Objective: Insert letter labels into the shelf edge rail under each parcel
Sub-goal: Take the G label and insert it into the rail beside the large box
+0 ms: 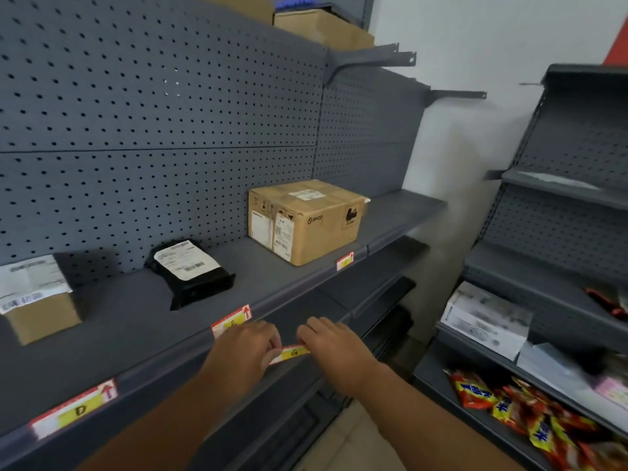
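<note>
My left hand [246, 348] and my right hand [331, 341] pinch the two ends of a yellow and red label marked G [293, 353], held level in front of the lower shelf, below the grey edge rail [163, 363]. Three labels sit in that rail: one marked D [74, 409] under the small cardboard box [37, 300], one [231, 321] under the black bag parcel [190, 271], partly hidden by my left hand, and one [345, 261] under the large cardboard box [306, 220].
Grey pegboard backs the shelf. Darker shelves step down below the rail. A second shelf unit [557, 239] on the right holds white boxes [486, 321] and red and yellow snack packets [516, 413]. Cardboard boxes [323, 27] sit on the top shelf.
</note>
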